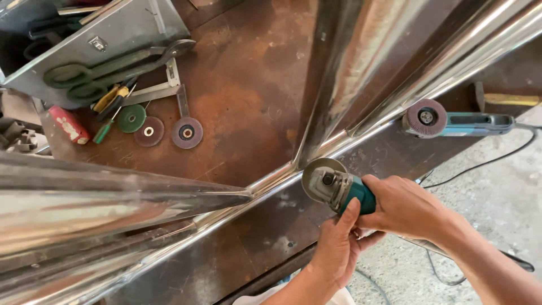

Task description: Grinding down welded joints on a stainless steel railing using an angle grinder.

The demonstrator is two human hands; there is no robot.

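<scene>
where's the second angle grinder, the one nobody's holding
In the head view the spare angle grinder lies at the right on the rusty workbench, just beyond the shiny steel tube frame, up and right of the hands, its flap disc facing the camera.

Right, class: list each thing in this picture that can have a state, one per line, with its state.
Teal angle grinder: held by both hands, disc at the steel joint.
Left hand: gripping its body.
Right hand: gripping its body.
Second grinder: lying unheld on the table.
Metal toolbox: open.
Loose discs: lying flat.
</scene>
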